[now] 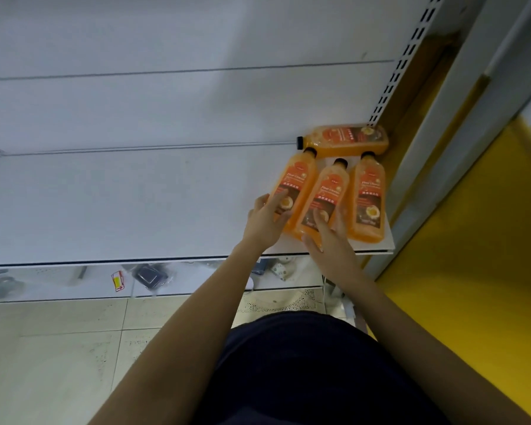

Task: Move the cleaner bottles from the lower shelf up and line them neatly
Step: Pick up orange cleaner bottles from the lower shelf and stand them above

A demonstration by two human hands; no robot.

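Single head-worn wide view, looking steeply down (over outstretched arms), close to white shelf front

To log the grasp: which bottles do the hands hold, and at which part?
The left hand grips the left bottle at its lower body; the right hand grips the middle bottle near its base.

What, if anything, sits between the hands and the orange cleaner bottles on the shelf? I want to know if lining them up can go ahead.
Nothing visible does. The left hand already rests on the left bottle and the right hand on the middle bottle. A fourth bottle lies sideways just behind the row's caps, so it could block pushing them back.
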